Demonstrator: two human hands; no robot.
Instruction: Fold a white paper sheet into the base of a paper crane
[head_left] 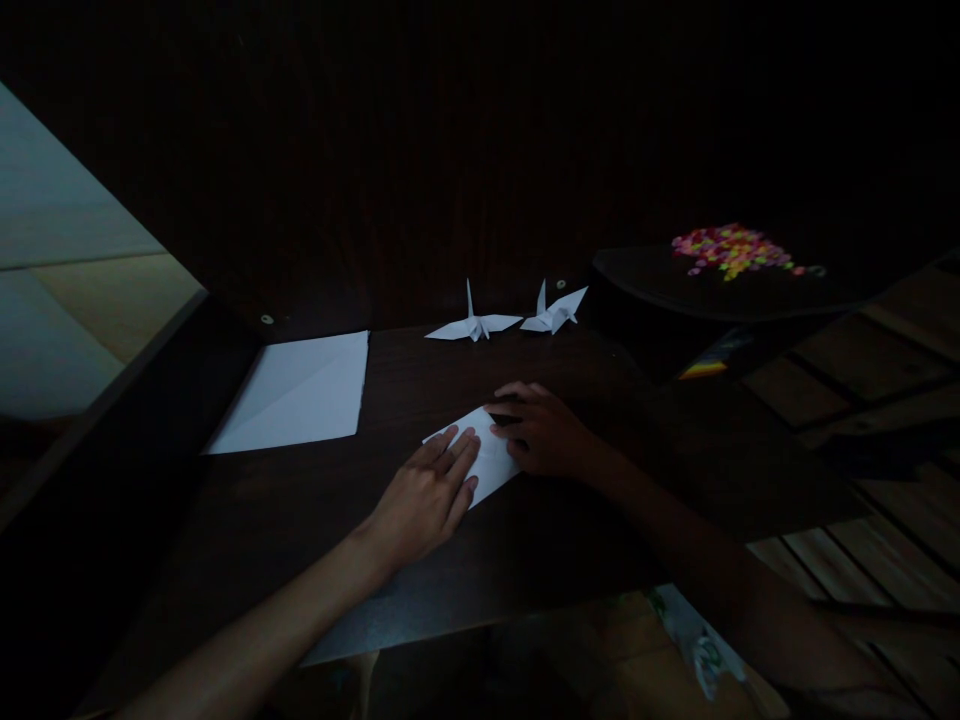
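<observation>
- White paper piece (491, 468): on desk (300, 540), front of center, under both hands; looks folded, layers too dim to tell.
- Risk: paper could skew if the left hand (429, 497) presses unevenly while the right hand (541, 432) pushes at the other side; crease would land off-line.
- Risk: light pressure on a smooth-looking top could let it slide; low light makes edges easy to misjudge.
- Left fingers: laid flat on top of paper, slightly apart, thumb by near edge; pressing, not pinching.
- Right fingers: bent, slightly apart, tips at paper's far/right edge; can't tell if thumb pinches it.
- Behind: two paper cranes, left crane (474, 326) and right crane (556, 316), near each other; a wide reach could knock them, probably light.
- Left, well apart: white sheets (300, 390), untouched.
- Far right: colorful small pieces (739, 250) on a dark raised surface (645, 275), out of the way.
</observation>
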